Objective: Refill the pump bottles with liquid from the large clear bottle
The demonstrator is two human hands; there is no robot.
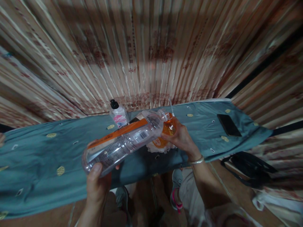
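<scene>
My left hand (98, 179) grips the base of a large clear plastic bottle (125, 145) with an orange-banded label and a barcode. The bottle is tilted, its neck pointing up and to the right. At its mouth is an orange bottle (169, 126), whose upper part my right hand (178, 135) is wrapped around. The two openings meet or nearly meet; I cannot tell if they touch. Whitish lacy material (162, 148) shows under the orange bottle. Behind the clear bottle stands a pump bottle (119, 115) with a black top and pink label.
A teal patterned cloth (59, 148) covers the long narrow table. On its right side lies a black phone (228, 125). Pleated curtains (151, 56) hang close behind. A black bag (248, 168) is at the lower right. Part of a hand (2, 138) shows at the left edge.
</scene>
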